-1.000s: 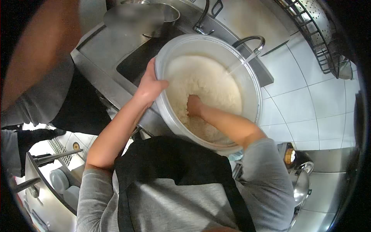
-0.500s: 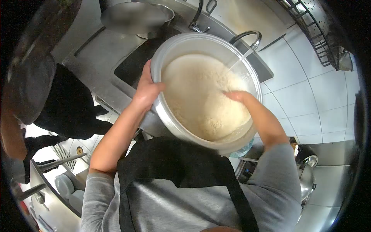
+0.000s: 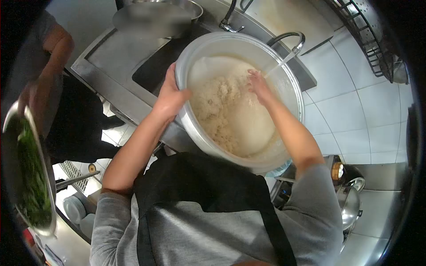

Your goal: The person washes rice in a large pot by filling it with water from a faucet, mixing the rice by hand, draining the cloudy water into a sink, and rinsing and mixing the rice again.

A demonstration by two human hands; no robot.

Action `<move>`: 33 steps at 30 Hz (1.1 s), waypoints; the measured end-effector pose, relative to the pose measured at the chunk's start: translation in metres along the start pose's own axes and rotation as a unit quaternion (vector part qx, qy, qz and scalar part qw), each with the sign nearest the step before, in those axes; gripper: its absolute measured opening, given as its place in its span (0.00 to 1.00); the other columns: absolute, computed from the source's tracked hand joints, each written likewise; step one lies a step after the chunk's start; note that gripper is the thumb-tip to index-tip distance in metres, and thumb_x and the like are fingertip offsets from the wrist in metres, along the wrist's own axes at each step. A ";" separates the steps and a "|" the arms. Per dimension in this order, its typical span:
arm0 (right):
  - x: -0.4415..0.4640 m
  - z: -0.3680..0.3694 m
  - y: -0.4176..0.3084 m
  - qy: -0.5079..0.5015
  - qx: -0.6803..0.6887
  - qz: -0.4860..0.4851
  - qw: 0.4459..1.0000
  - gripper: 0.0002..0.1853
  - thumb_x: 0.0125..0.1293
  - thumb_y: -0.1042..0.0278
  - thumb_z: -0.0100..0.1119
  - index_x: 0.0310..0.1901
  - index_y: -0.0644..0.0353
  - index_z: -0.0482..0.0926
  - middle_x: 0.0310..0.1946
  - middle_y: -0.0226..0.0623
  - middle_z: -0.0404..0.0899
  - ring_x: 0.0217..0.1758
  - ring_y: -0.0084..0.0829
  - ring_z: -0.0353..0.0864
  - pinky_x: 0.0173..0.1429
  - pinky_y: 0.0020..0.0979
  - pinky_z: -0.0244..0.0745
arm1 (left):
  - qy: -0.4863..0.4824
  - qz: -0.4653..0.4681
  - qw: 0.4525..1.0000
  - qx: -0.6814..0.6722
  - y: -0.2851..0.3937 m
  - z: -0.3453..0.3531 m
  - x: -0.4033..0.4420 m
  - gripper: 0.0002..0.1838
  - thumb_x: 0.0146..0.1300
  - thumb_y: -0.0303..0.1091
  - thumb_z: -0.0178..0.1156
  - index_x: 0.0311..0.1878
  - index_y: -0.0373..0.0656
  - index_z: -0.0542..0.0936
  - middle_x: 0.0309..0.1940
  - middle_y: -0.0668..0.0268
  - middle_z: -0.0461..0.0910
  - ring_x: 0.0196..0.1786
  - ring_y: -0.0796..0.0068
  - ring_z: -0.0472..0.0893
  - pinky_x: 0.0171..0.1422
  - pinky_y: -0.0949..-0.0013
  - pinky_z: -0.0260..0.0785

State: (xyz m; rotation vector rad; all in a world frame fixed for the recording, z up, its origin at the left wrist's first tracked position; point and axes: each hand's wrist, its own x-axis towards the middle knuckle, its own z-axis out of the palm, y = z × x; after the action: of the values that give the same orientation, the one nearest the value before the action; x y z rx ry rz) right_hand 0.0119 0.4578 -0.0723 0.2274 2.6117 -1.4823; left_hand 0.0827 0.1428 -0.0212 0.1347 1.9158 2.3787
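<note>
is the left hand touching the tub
Touching. The head view shows the left hand gripping the tub at its near-left rim, the thumb lapping over the edge.

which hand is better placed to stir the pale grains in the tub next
Probably the right hand: it is inside the tub, beside the pale grains, with no tool visible in it. The left hand grips the tub's edge, so it seems better suited to steadying.
</note>
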 end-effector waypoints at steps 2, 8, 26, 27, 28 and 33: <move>0.077 0.001 0.050 0.037 -0.260 -0.132 0.956 0.23 0.65 0.53 0.48 0.56 0.61 0.71 0.54 0.45 0.72 0.54 0.38 0.74 0.60 0.33 0.65 | 0.001 -0.005 1.000 0.009 0.001 0.000 -0.001 0.47 0.39 0.17 0.55 0.68 0.36 0.49 0.59 0.54 0.64 0.62 0.62 0.65 0.66 0.68 0.55; 0.070 0.081 -0.070 -0.153 -0.369 0.072 0.914 0.33 0.54 0.41 0.52 0.54 0.59 0.73 0.52 0.45 0.74 0.52 0.40 0.75 0.55 0.37 0.70 | -0.001 0.002 0.999 0.035 0.003 -0.002 0.001 0.48 0.39 0.16 0.55 0.68 0.35 0.48 0.60 0.52 0.63 0.63 0.62 0.64 0.67 0.68 0.52; -0.113 0.013 -0.019 -0.417 -0.601 -0.155 0.664 0.25 0.36 0.61 0.69 0.39 0.65 0.79 0.65 0.51 0.54 0.64 0.54 0.57 0.63 0.51 0.59 | 0.000 -0.004 1.000 0.009 0.006 0.003 -0.004 0.46 0.39 0.15 0.51 0.68 0.34 0.49 0.60 0.54 0.62 0.63 0.64 0.64 0.67 0.69 0.52; -0.113 0.025 -0.010 -0.426 -0.604 -0.180 0.649 0.23 0.36 0.60 0.69 0.35 0.66 0.81 0.64 0.51 0.55 0.63 0.52 0.59 0.62 0.51 0.60 | 0.006 0.002 1.000 0.011 0.003 0.003 -0.003 0.45 0.39 0.15 0.52 0.67 0.34 0.49 0.59 0.54 0.63 0.62 0.64 0.64 0.67 0.69 0.52; -0.105 0.039 0.000 -0.456 -0.615 -0.163 0.623 0.19 0.40 0.60 0.67 0.34 0.65 0.82 0.59 0.51 0.62 0.60 0.47 0.63 0.58 0.45 0.64 | 0.012 0.007 1.000 0.014 0.001 0.003 -0.001 0.45 0.40 0.16 0.54 0.67 0.34 0.50 0.57 0.54 0.65 0.61 0.64 0.65 0.67 0.69 0.53; -0.070 0.106 0.005 -0.369 -0.599 -0.162 0.692 0.19 0.49 0.56 0.62 0.39 0.60 0.81 0.48 0.48 0.75 0.53 0.39 0.72 0.55 0.36 0.68 | 0.018 -0.007 0.999 0.027 0.006 0.006 -0.003 0.46 0.38 0.16 0.52 0.67 0.35 0.50 0.58 0.55 0.64 0.61 0.64 0.64 0.66 0.69 0.53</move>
State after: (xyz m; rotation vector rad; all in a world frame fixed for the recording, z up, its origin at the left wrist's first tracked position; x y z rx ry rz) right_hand 0.0859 0.3642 -0.1172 -0.8068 2.3051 0.3667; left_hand 0.0868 0.1474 -0.0140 0.0820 1.9920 2.3376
